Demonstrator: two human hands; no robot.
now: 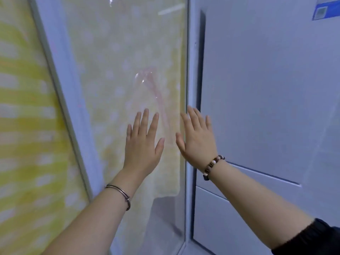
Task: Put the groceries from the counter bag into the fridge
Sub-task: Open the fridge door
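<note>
A grey fridge (266,89) fills the right half of the view, its doors closed, with a seam between the upper door and a lower door (230,214). My left hand (142,144) is raised with fingers straight and spread in front of a glass panel. My right hand (197,142) is also flat with straight fingers, near the fridge's left edge. Neither hand holds anything. No bag and no groceries are in view.
A glass panel (119,61) in a pale frame stands left of the fridge, with a yellow dotted cloth (114,111) hanging behind it. Further left is a yellow patterned curtain (24,126). A blue sticker (325,10) sits on the fridge's top right.
</note>
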